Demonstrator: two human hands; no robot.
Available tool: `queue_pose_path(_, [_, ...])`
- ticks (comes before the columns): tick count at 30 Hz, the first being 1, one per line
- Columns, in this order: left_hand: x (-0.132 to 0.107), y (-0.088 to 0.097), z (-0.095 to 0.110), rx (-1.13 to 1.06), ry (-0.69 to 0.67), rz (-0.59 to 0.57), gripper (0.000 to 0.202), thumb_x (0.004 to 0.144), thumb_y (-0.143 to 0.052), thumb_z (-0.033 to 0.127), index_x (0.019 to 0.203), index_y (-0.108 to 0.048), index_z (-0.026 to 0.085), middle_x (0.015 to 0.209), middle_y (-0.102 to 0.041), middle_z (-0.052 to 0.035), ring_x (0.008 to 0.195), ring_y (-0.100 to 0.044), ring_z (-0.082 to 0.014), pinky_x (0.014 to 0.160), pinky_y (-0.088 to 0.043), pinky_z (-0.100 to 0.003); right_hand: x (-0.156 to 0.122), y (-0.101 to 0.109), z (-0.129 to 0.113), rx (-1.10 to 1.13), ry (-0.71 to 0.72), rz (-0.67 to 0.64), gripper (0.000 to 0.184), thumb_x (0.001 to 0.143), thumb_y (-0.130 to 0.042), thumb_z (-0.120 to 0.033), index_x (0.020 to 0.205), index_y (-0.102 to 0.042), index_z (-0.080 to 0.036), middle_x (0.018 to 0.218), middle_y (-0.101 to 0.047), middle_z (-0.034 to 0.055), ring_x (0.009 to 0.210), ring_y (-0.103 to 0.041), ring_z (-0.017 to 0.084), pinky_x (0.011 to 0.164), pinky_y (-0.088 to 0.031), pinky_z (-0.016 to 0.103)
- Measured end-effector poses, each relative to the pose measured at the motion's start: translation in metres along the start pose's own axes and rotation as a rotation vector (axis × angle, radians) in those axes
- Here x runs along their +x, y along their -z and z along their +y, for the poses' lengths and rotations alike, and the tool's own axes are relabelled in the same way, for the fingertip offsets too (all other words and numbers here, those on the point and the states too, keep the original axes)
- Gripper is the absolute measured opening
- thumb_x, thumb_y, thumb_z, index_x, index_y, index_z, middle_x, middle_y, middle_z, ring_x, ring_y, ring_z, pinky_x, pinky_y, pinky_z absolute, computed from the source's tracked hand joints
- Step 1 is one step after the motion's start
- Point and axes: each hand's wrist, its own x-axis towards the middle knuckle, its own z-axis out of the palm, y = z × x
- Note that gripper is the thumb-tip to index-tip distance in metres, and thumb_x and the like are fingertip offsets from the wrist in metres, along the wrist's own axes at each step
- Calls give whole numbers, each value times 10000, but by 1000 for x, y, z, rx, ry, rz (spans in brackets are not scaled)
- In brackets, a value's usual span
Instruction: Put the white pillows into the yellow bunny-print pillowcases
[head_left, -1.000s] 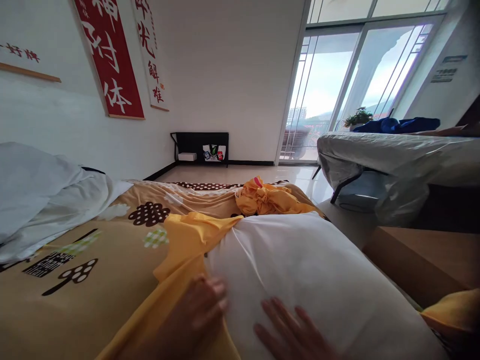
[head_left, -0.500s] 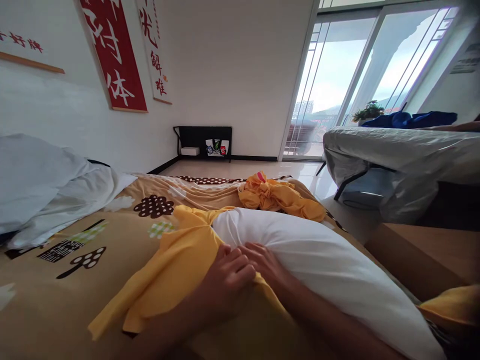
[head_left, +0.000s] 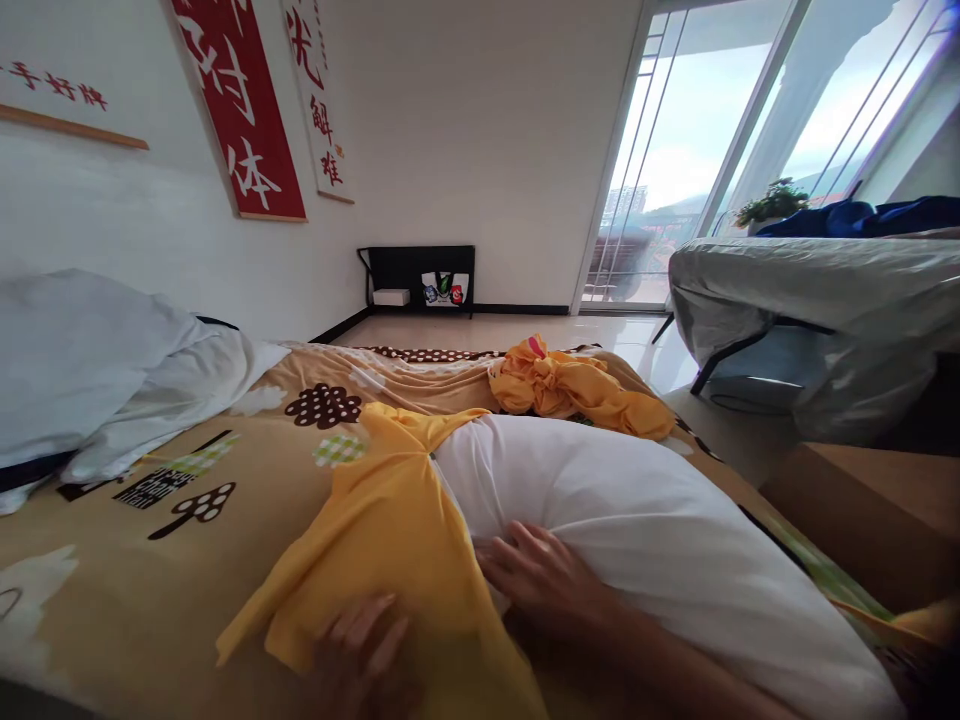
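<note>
A white pillow (head_left: 645,540) lies on the bed in front of me, partly inside a yellow pillowcase (head_left: 390,520) bunched at its left end. My right hand (head_left: 544,575) rests on the pillow at the pillowcase edge, fingers stretched out. Low in the view, my left hand (head_left: 364,650) sits on the pillowcase with its fingers curled on the yellow cloth. A second crumpled yellow cloth (head_left: 570,385) lies farther back on the bed.
The bed has a tan patterned sheet (head_left: 150,560). White bedding (head_left: 97,370) is heaped at the left by the wall. A covered table (head_left: 817,290) stands at the right, a brown box (head_left: 877,510) beside the bed. A black shelf (head_left: 416,275) sits at the far wall.
My left hand has drawn back toward me along the yellow pillowcase. My right hand has stayed on the pillow by the cloth's edge, and the view has shifted slightly left.
</note>
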Motion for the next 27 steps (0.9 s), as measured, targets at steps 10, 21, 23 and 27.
queue_pose_path(10, [47, -14, -3, -209, -251, -58, 430, 988, -226, 188, 702, -546, 160, 696, -526, -18, 714, -455, -154, 736, -322, -313, 20, 17, -1, -53, 95, -236, 38, 881, -570, -229, 888, -591, -198, 808, -635, 14, 712, -517, 164, 479, -274, 268])
queue_pose_path(21, [117, 3, 41, -588, -29, 145, 281, 974, -343, 191, 763, -527, 163, 653, -497, 4, 678, -439, -129, 659, -357, -275, 71, 7, -18, 127, -184, -363, 210, 911, -490, -179, 789, -661, -172, 831, -681, 45, 680, -581, 146, 504, -350, 264])
queue_pose_path(23, [118, -8, 52, -599, -28, 155, 276, 964, -353, 180, 744, -519, 166, 647, -505, 5, 660, -448, -127, 642, -364, -275, 64, -1, -18, 188, -262, -351, 178, 894, -522, -176, 782, -661, -179, 838, -684, 32, 661, -572, 129, 535, -377, 248])
queue_pose_path(27, [74, -19, 45, -512, -66, -32, 310, 953, -373, 189, 671, -500, 175, 647, -552, 3, 634, -496, -125, 627, -417, -275, 43, 0, -18, 100, -90, -293, 98, 866, -584, -227, 804, -649, -187, 833, -667, 30, 725, -561, 161, 517, -350, 265])
